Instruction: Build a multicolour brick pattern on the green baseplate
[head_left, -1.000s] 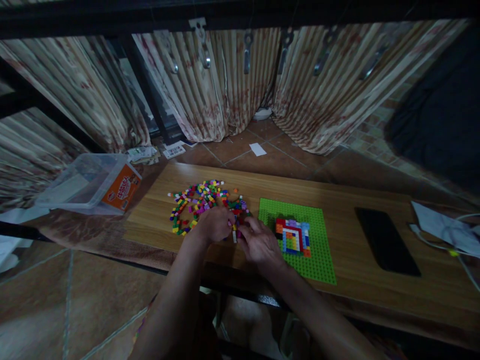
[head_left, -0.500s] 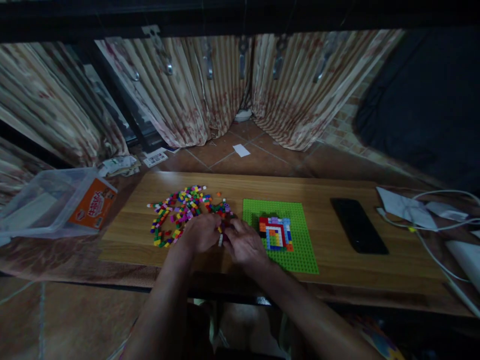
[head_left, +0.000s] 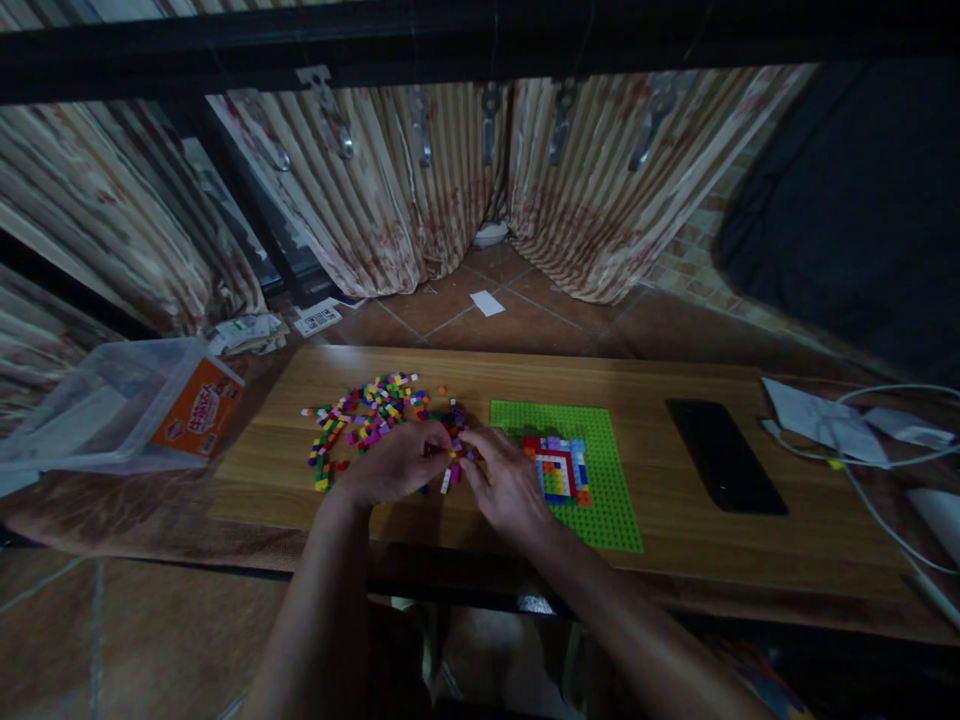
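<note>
Between both hands (head_left: 457, 470), tiny multicoloured bricks (head_left: 454, 462) sit stacked.

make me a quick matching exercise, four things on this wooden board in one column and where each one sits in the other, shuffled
Things:
1. pile of loose bricks
2. green baseplate
3. black phone
4. plastic tub

Places:
A. right of the green baseplate, lying flat on the board
B. off the board's left end, tipped on its side
C. just beyond the left hand
D. beside the right hand, carrying a square multicoloured pattern

Pairs: 1-C, 2-D, 3-A, 4-B
</note>
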